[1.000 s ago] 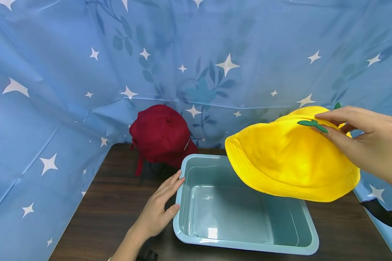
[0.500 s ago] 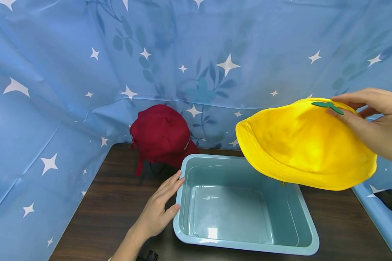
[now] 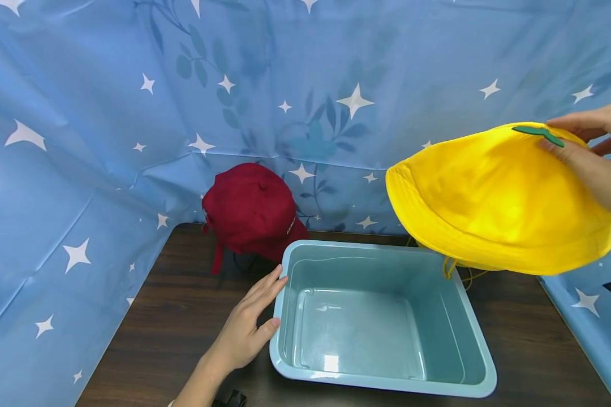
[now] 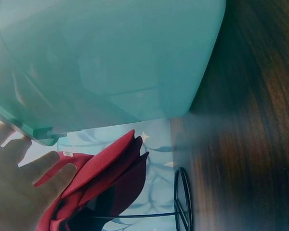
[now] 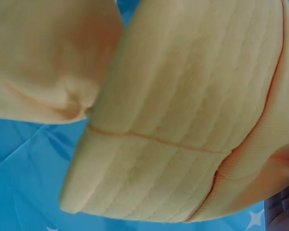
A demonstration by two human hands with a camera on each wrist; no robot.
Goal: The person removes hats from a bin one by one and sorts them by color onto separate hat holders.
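My right hand (image 3: 598,152) pinches a yellow bucket hat (image 3: 499,209) at its crown, by the green leaf trim (image 3: 537,134). The hat hangs tilted above the right back corner of a light blue plastic basin (image 3: 382,390), brim downward, with thin yellow cords (image 3: 448,268) dangling below. Its stitched brim (image 5: 173,110) fills much of the right wrist view. On the basin's left side, my left hand (image 3: 244,325) rests with straight, spread fingers against the rim. In the left wrist view those fingers (image 4: 38,173) touch the rim's edge, beside the basin's outer wall (image 4: 125,62).
A dark red baseball cap (image 3: 252,209) sits behind the basin to the left. From the left wrist it shows layered red brims (image 4: 106,168) over a black wire stand (image 4: 183,202). A blue star-patterned curtain (image 3: 305,73) surrounds the dark wooden table (image 3: 158,316).
My right hand has lifted the yellow bucket hat up and to the right, uncovering more of the basin and the cords beneath. My left hand, the basin and the red cap stay put.
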